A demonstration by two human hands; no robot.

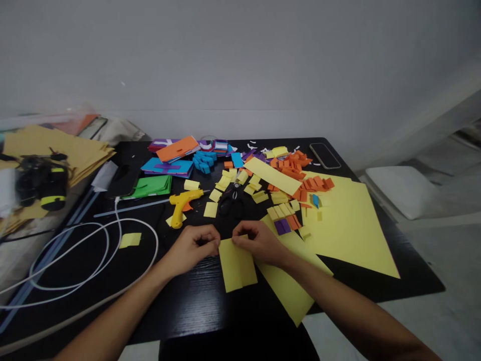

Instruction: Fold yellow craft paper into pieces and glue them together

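Between my hands is a folded piece of yellow paper (237, 268), with a crease running down its middle. My left hand (198, 245) pinches its upper left corner between thumb and finger. On its top edge, my right hand (262, 241) has closed thumb and fingers. Black-handled scissors (232, 203) lie just beyond, blades pointing away. A yellow glue gun (182, 205) rests to the left, near a small yellow paper piece (210, 209). Under my right wrist sits a long yellow paper strip (287, 281).
Large yellow sheets (349, 225) cover the table's right side, near a phone (325, 156). Small folded orange pieces (293, 163) and blue ones (205, 161) lie at the back. Green folded paper (152, 186) and a looped white cable (108, 235) are on the left.
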